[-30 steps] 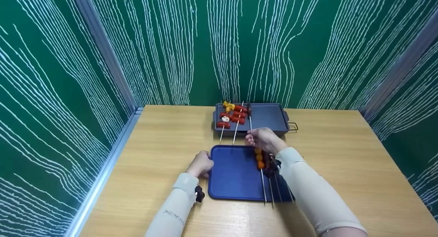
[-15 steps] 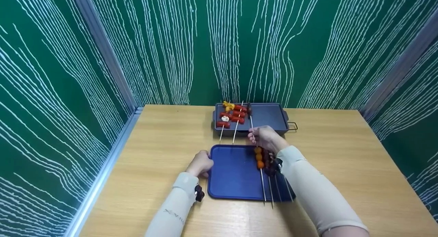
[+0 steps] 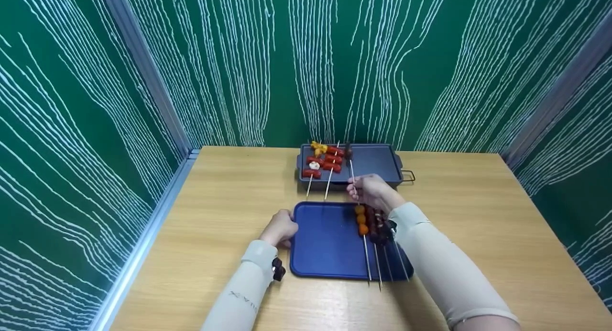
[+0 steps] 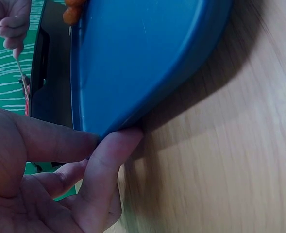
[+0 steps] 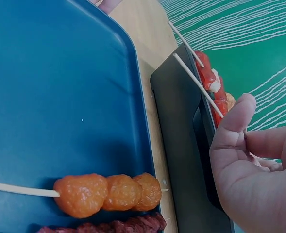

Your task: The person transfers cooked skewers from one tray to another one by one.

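Note:
My left hand [image 3: 279, 229] pinches the left edge of a blue tray [image 3: 325, 245]; in the left wrist view the thumb and fingers [image 4: 111, 150] grip its rim. Beyond the tray's far edge, my right hand [image 3: 375, 192] holds the stick of a dark meat skewer [image 3: 348, 152], whose food end lies on the grey grill pan [image 3: 377, 161]. Left of it on the pan are a red sausage skewer [image 3: 333, 167] and a mixed skewer [image 3: 311, 174] with red, white and yellow pieces. An orange ball skewer [image 5: 82, 194] and several dark meat skewers [image 3: 375, 230] lie on the tray's right part, partly hidden by my right wrist.
The pan stands at the back of the wooden table [image 3: 229, 192], close to the green wall [image 3: 277, 82] with white lines. A wire handle [image 3: 409, 176] sticks out on its right. Skewer sticks overhang the pan's front and the tray's near edge.
My right hand has shifted slightly to the right with the stick, so the skewer leans a little more. My left hand and the tray stay in place.

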### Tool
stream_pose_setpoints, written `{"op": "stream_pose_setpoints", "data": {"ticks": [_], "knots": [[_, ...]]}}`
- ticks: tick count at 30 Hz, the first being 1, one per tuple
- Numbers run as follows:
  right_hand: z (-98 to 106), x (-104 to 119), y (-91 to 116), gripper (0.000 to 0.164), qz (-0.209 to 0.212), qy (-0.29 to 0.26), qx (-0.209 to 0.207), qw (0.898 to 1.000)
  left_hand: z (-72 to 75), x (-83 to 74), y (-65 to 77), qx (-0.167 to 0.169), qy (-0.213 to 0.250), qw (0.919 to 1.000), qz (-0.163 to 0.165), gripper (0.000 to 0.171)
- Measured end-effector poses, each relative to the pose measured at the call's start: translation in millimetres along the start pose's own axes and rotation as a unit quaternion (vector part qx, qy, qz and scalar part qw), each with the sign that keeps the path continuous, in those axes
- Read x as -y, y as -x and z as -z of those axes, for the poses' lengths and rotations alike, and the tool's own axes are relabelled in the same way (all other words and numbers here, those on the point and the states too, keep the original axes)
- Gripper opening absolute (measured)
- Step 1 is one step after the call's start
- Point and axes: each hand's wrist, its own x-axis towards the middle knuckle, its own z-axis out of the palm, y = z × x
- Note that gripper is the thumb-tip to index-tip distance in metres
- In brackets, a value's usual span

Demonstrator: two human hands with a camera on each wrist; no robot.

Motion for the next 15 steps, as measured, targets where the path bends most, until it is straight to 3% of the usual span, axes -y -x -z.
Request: {"op": "stream_pose_setpoints", "data": {"ticks": [15], "knots": [[6.3, 10.0, 13.5, 0.020, 0.010, 0.012, -0.004, 1.000, 1.1, -1.4, 2.9, 0.002, 0.004, 1.0000, -0.001, 0.016]]}}
